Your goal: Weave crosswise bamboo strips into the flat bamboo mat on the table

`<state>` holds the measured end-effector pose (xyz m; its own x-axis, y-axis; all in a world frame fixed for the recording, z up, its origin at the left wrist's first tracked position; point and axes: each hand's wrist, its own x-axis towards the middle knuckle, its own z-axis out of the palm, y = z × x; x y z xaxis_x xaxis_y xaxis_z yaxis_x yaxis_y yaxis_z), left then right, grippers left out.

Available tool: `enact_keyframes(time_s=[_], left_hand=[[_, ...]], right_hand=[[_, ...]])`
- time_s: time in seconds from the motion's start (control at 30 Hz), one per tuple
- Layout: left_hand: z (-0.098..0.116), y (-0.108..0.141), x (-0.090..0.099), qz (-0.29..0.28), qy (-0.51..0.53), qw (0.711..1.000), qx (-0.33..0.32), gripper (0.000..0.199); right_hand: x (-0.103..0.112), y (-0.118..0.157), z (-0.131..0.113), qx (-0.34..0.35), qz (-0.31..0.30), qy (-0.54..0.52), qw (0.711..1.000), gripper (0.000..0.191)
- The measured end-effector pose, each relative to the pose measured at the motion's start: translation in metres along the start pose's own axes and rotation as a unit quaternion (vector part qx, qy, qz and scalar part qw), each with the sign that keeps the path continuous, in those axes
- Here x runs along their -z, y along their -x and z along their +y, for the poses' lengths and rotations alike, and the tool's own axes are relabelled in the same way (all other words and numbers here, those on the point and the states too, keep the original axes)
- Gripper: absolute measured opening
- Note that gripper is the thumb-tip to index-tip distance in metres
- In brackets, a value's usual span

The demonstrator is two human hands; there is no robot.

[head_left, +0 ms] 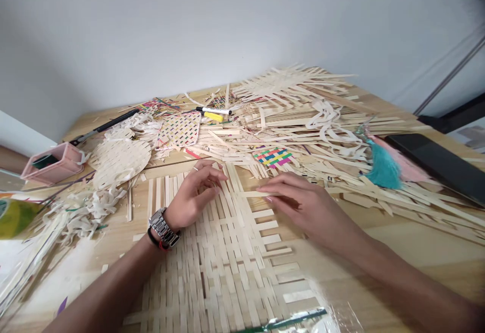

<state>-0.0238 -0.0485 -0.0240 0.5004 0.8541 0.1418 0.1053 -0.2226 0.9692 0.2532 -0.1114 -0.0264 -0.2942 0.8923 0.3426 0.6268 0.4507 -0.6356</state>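
My left hand [197, 192] is resting at the top edge of the woven mat [212, 262], its fingers loosely curled and slightly apart, holding nothing that I can see. My right hand [303, 205] is lying near it, at the mat's right side, with the fingers close together. Its fingertips [267, 187] are touching a loose strip [250, 194], but I cannot tell whether they are pinching it. A metal watch [162, 228] is sitting on my left wrist.

The mat is lying flat on the bench [413, 257] right in front of me, its pale strips crossing over and under each other, with strip ends sticking out along its right side. Beyond my hands, a big heap of loose strips [299, 121] is spreading across the far part of the bench, and a small, brightly coloured woven square [273, 157] is lying at its near edge. To my right, a teal tassel [383, 169] is lying on the strips, not far from a dark tablet [435, 163]. To my left, a round woven piece [119, 161] is sitting beside a pink box [53, 163], with a pile of curly shavings [87, 209] nearer to me. A marker pen [214, 110] is lying further back.
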Motion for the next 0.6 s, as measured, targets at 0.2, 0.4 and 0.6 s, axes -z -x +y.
enact_keyframes(time_s=[0.2,0.4,0.6], left_hand=[[-0.0016,-0.0009,-0.0025,0.009,0.025,1.0,0.011,0.017],[-0.0012,-0.0011,-0.0025,0.01,0.032,0.999,0.005,0.018],[0.0003,-0.0009,-0.0023,0.003,0.041,0.999,0.012,0.018]], right_hand=[[-0.0015,-0.0005,0.0004,0.011,0.002,0.014,1.0,0.028],[-0.0023,-0.0004,0.0032,0.038,0.015,0.031,0.999,0.028],[-0.0034,0.0008,0.0031,0.045,0.012,0.032,0.998,0.028]])
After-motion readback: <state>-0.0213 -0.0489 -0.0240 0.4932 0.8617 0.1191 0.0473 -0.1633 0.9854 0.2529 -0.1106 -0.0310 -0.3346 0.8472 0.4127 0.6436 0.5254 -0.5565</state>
